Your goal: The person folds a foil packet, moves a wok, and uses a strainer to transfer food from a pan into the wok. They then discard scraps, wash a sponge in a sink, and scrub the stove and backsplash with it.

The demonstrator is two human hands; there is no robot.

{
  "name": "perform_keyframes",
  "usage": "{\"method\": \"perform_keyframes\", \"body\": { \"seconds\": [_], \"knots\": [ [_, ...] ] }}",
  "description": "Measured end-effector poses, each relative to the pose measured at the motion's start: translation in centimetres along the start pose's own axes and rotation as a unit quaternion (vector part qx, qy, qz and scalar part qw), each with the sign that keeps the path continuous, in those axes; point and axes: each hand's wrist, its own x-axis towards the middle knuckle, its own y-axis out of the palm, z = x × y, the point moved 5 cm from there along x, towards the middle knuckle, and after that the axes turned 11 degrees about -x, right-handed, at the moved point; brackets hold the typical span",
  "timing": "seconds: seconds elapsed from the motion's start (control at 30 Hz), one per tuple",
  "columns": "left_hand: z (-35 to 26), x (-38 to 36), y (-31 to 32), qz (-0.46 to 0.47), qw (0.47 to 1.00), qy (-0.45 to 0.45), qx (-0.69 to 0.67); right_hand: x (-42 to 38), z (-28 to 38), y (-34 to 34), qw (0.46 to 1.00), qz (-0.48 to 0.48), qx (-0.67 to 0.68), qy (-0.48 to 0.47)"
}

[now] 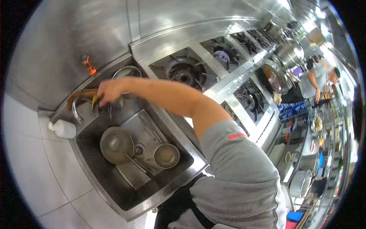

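My right hand (110, 91) reaches over the back edge of the sink (85, 168), beside the curved faucet (75, 110). Its fingers are bent together, blurred, around something dark that I cannot make out. A brown bristly bundle (82, 94) and a small yellow-green piece lie against the fingers. Just right of the hand is a round metal pot (127, 71). Down in the sink lie a large pan (113, 143) with a long handle and a smaller round pan (167, 155). My left hand is out of view.
A white bottle (64, 129) stands left of the sink. An orange-and-black tool (88, 65) is by the back wall. The stove (219, 59) adjoins the sink, with a large metal pot (290, 53) beyond. Another person (314, 82) stands at the far right near shelves.
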Motion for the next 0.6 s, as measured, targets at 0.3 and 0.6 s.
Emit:
{"method": "perform_keyframes", "body": {
  "seconds": [0.3,0.6],
  "knots": [
    [-12.5,-5.6,24.2,0.424,0.686,-0.233,-0.544,-4.1,10.3,10.5,0.966,0.178,0.129,-0.135],
    [2.9,-10.2,19.2,0.423,0.816,-0.297,-0.260,-5.6,-14.7,4.9,0.951,-0.029,-0.168,0.258]
  ]
}}
